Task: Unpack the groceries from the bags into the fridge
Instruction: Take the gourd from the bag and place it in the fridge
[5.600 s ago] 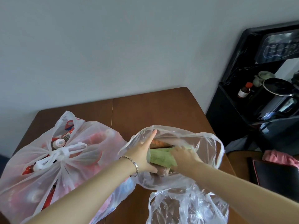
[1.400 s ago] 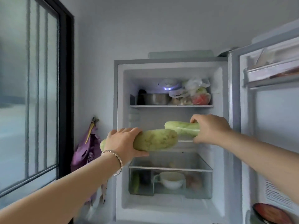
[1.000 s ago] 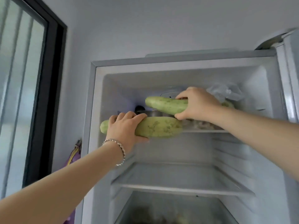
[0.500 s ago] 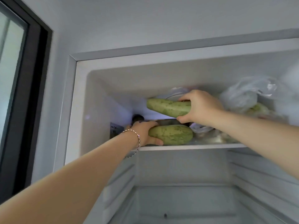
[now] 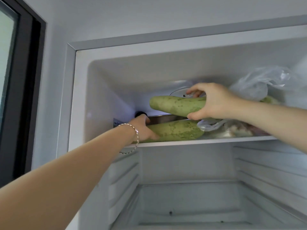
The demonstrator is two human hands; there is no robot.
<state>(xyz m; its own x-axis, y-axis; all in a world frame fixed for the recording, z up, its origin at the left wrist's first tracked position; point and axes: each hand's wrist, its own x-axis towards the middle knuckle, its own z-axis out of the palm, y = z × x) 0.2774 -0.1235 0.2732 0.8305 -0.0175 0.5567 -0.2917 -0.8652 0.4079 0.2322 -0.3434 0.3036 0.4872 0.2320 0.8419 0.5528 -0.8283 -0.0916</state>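
One squash, clasped in the curled left grip, now lies on the top shelf, no longer held in the air; the right grip wraps the second squash just above that shelf. Releasing both seems next.

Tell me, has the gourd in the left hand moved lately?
Yes. The lower gourd, held by the left hand, has gone inward onto the top shelf; earlier it hung in front of the shelf's edge.
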